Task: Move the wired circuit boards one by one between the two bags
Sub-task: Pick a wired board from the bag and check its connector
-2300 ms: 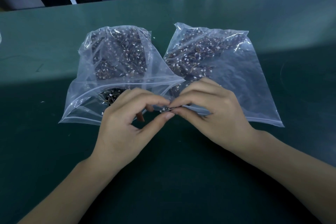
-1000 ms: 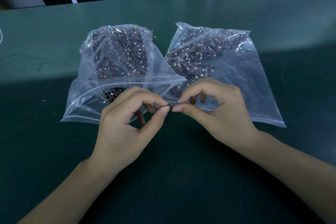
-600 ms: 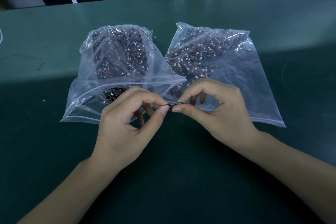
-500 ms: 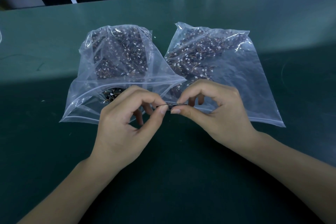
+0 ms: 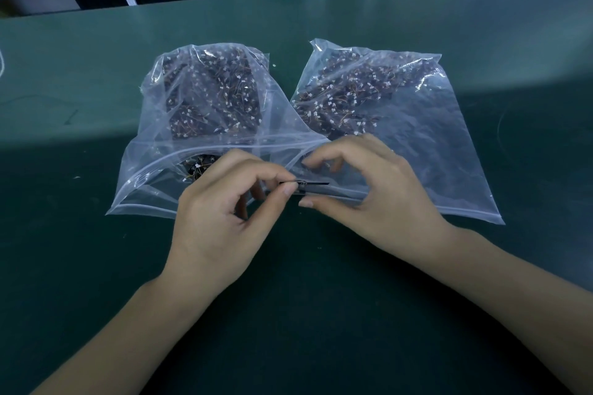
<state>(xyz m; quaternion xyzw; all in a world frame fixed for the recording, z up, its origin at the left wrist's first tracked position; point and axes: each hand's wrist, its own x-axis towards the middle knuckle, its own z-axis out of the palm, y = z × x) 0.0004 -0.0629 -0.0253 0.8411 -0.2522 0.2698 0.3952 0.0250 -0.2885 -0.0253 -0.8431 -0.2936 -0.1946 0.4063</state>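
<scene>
Head view: the left hand [image 5: 221, 218] pinches a thin circuit board [image 5: 305, 186]; the right hand [image 5: 378, 196] hovers with curled fingers, gripping nothing. Held only by one end, the board could slip onto the desk [image 5: 96, 266], or its wires could snag the left bag [image 5: 160, 183].

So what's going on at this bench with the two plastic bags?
A person is sorting small wired circuit boards between two clear bags, the left bag and the right bag, on a green table. The left hand pinches one thin dark board in front of the bag mouths. The right hand is beside it, fingers loosely spread, thumb just under the board.
</scene>
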